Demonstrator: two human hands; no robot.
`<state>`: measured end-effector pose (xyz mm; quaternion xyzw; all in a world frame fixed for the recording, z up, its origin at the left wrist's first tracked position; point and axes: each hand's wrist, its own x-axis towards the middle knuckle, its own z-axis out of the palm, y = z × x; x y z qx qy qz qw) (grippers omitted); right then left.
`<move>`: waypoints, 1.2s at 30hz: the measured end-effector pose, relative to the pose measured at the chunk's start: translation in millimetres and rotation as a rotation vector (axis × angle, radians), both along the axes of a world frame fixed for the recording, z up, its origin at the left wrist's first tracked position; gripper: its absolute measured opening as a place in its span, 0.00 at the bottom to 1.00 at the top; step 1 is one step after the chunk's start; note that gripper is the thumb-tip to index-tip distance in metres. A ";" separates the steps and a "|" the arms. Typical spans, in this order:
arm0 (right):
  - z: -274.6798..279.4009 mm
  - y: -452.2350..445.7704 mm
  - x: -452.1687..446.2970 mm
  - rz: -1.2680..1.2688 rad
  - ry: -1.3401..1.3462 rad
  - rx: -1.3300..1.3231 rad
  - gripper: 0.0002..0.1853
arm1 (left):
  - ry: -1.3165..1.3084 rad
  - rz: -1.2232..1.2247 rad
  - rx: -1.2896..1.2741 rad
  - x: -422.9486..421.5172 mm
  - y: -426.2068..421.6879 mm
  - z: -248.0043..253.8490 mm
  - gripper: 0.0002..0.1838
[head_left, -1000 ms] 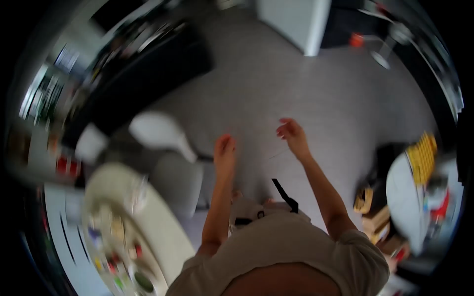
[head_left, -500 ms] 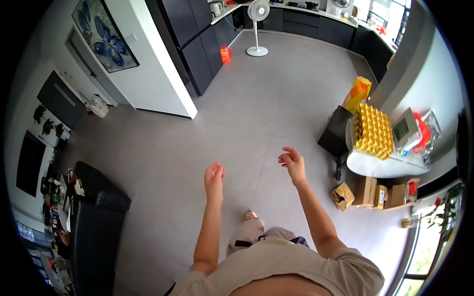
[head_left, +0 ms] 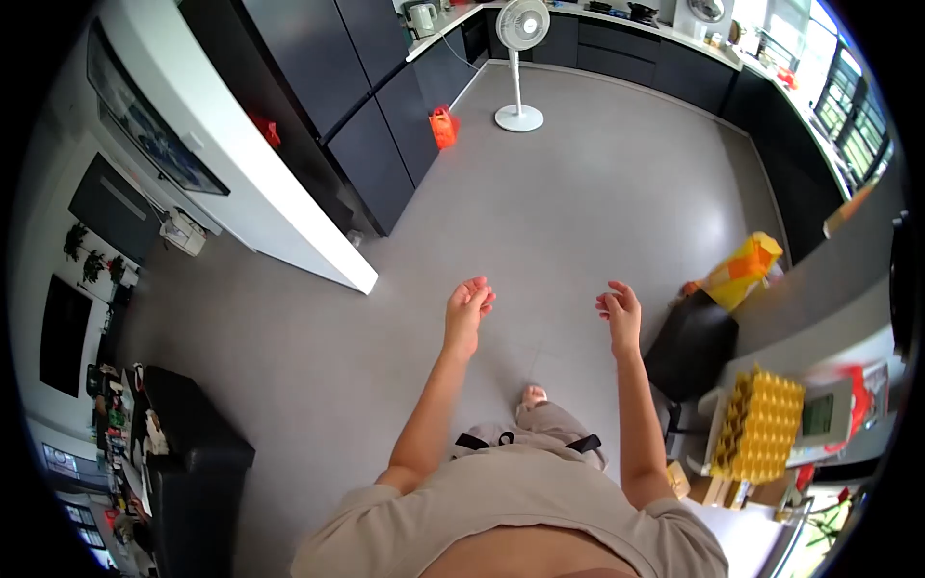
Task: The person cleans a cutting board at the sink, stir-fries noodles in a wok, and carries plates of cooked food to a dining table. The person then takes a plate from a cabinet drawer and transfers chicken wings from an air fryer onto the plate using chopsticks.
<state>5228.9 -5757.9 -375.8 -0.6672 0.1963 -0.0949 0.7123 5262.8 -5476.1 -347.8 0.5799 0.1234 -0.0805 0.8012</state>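
Note:
Both hands are raised in front of my body over the grey floor [head_left: 540, 222], touching nothing. My left hand [head_left: 466, 313] has its fingers loosely curled, and whether anything small is in it I cannot make out. My right hand [head_left: 621, 313] is held at about the same height to the right, its fingers bent and slightly apart with nothing between them. Below the hands one foot [head_left: 534, 394] shows at the end of a beige trouser leg.
A white fan [head_left: 518, 87] and an orange bag [head_left: 443, 127] stand ahead by dark cabinets [head_left: 371, 144]. At the left are a wall end [head_left: 289, 212] and a black sofa [head_left: 198, 462]. On the right are a dark chair [head_left: 692, 347], a yellow bag [head_left: 747, 270] and egg trays [head_left: 759, 424].
The view has swung from the dining table and sofa towards the kitchen, and the fan and cabinets are nearer. Both hands stay raised, now further right in the view.

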 end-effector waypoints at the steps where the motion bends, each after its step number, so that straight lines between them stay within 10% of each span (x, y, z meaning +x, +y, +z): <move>1: 11.6 0.1 46.5 0.028 0.013 0.011 0.16 | -0.004 0.006 -0.011 32.1 -4.8 8.6 0.13; 9: 23.3 -0.4 333.7 0.333 -0.014 0.073 0.16 | 0.064 0.313 0.019 248.1 -7.3 -15.9 0.12; 26: 4.3 -166.5 868.8 0.026 0.058 0.027 0.17 | -0.020 0.011 -0.018 871.1 -165.5 -16.2 0.14; 36: 24.6 -129.5 1239.9 0.328 0.001 0.020 0.17 | 0.026 0.257 -0.055 1153.8 -156.6 9.1 0.19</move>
